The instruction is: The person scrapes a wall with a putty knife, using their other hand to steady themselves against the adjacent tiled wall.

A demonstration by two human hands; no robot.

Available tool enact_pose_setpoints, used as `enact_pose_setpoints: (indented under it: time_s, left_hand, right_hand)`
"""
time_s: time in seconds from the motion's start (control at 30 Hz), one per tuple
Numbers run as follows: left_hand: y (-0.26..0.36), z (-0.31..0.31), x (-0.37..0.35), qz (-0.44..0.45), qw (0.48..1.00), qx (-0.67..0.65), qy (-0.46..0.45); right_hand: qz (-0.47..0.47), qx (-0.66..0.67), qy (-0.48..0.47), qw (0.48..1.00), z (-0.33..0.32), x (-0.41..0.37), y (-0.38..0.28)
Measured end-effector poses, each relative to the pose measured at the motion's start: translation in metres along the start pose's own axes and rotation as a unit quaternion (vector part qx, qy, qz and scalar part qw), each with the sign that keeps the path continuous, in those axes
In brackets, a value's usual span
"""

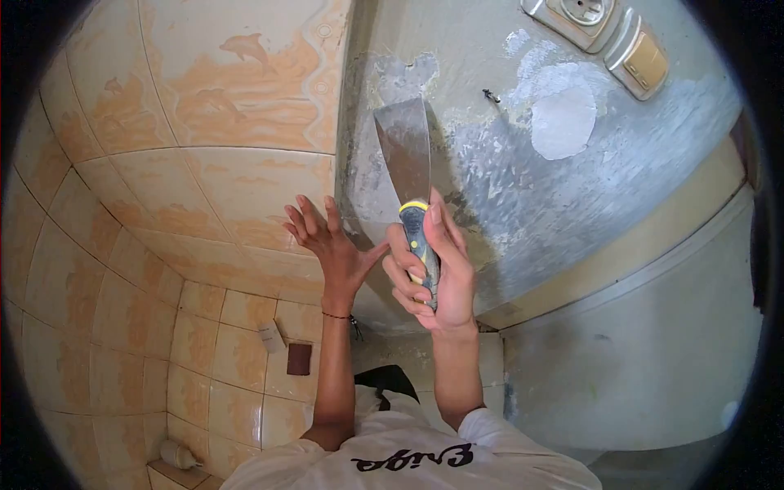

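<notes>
My right hand [441, 269] is wrapped round the dark grey and yellow handle of a putty knife [404, 147]. Its wide metal blade points up, close over the worn grey wall [490, 196], near the edge of the tiles. To the left, my left hand [331, 249] is spread with its fingers apart and holds nothing. It is beside the tiled wall [237, 188], and its thumb reaches toward the knife handle. Whether the blade or my left hand touches the wall I cannot tell.
A socket [580, 10] and a switch [643, 65] sit at the upper right, near a smooth pale patch [563, 124]. A small dark fixture [491, 96] sticks out of the wall. Lower left are a small box [272, 336], a brown square [300, 358] and a bottle [178, 454].
</notes>
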State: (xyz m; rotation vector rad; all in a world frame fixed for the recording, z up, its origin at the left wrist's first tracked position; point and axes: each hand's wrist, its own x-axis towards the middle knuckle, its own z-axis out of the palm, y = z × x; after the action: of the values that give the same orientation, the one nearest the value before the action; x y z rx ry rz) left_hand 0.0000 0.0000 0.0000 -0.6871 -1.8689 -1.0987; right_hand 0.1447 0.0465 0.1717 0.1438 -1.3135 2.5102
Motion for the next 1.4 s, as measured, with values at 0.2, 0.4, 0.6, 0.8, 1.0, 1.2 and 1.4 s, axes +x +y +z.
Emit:
enact_pose_setpoints:
  time_s: [0.2,0.4,0.6,0.8,1.0,1.2,1.4]
  left_hand:
    - [-0.005,-0.003,0.004,0.003,1.0,-0.004,-0.003]
    - [0.001,-0.002,0.003,0.004,1.0,-0.006,-0.006]
    - [-0.001,0.002,0.003,0.009,1.0,0.007,0.008]
    - [-0.001,0.001,0.001,0.007,1.0,-0.004,0.005]
    - [-0.005,0.002,-0.003,0.011,1.0,0.003,0.008]
    - [-0.011,0.012,-0.002,0.022,0.999,0.039,0.028]
    - [-0.005,0.004,-0.001,0.015,1.0,0.006,0.016]
  right_hand:
    - [-0.017,0.006,0.044,0.999,0.012,-0.005,0.006]
    - [-0.019,0.033,0.063,0.997,0.01,-0.011,0.0]
    - [-0.026,-0.022,0.041,0.999,0.01,-0.001,0.004]
    - [-0.023,-0.001,0.037,0.999,0.013,-0.007,0.002]
    - [-0.04,-0.019,0.03,0.999,0.013,-0.012,0.005]
    - [-0.053,-0.063,0.047,0.996,0.015,0.005,0.013]
    - [-0.055,-0.047,0.024,0.997,0.01,0.0,0.009]
